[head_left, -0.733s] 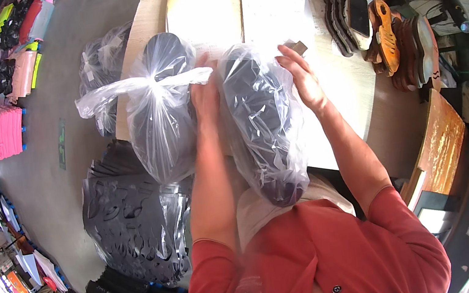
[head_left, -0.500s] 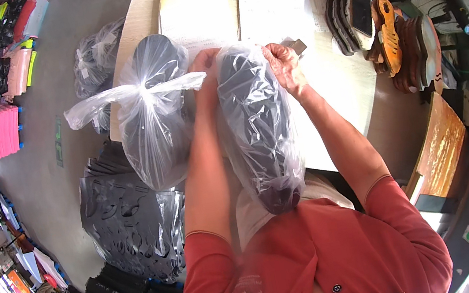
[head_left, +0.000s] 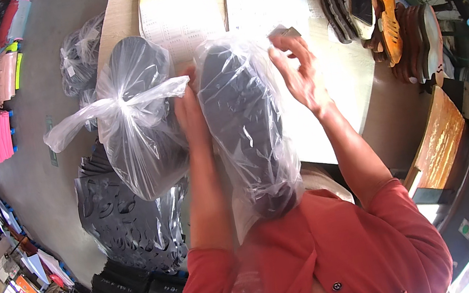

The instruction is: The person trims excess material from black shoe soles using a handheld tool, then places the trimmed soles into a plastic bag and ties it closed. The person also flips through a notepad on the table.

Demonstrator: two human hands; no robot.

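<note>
Here the fingers (head_left: pixel 291 53) of the right hand (head_left: pixel 301 76) are spread and slightly curled, working at the loose top edge of a clear plastic bag (head_left: pixel 246 126) filled with a stack of dark shoe soles; they brush the film rather than pinch it firmly. The left hand (head_left: pixel 190 113) lies flat against the bag's left side, its fingers pressed along the plastic and steadying the load (whether they close around anything I cannot tell, as the bag hides their tips). The bag stands nearly upright between the two forearms, its bottom against the person's red shirt and its mouth over the pale tabletop (head_left: pixel 346 75). Just beside it on the left sits a second bag of soles (head_left: pixel 134 123), already knotted at the neck. To close the open bag neatly, I judge it best to gather the slack evenly, squeeze the air out, and keep the left palm bracing the stack so that it does not slump. Farther off, wooden shoe forms (head_left: pixel 394 26) rest near the tabletop's right edge, and black sheets (head_left: pixel 126 220) lie on the floor.
</note>
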